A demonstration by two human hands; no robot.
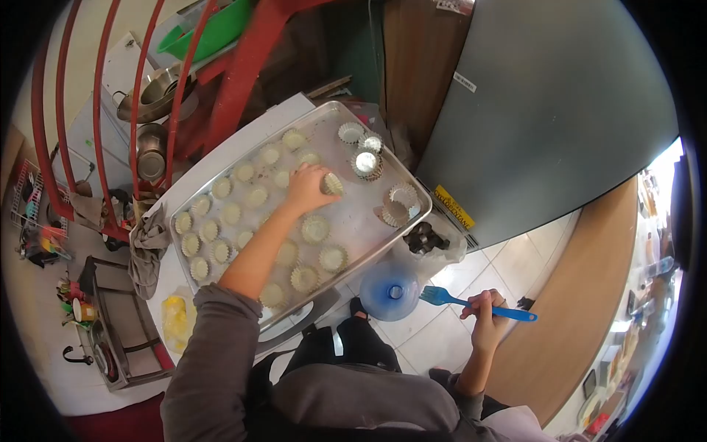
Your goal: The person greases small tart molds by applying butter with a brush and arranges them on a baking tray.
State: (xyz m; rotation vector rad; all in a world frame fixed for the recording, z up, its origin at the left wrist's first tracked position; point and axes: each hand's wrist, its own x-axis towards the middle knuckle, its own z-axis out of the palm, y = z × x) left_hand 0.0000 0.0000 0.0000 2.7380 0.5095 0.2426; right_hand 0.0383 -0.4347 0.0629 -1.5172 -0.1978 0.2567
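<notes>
My left hand (308,188) reaches over a large metal baking tray (368,258) and pinches a small fluted tart tin (333,184), which is tilted on its side. Many similar fluted tins, pale inside, stand in rows around it, among them one (315,229) just below the hand. Off the tray's right side, my right hand (486,309) is closed around the handle of a blue pastry brush (437,296). The brush's head points left, in the air, apart from the tins.
Shiny stacked tins (367,163) and more tins (401,204) occupy the tray's right end. A plastic bag with dark pieces (426,239) and a blue water jug (388,292) are beside the tray. A grey refrigerator (537,110) stands right; red bars (177,96) rise left.
</notes>
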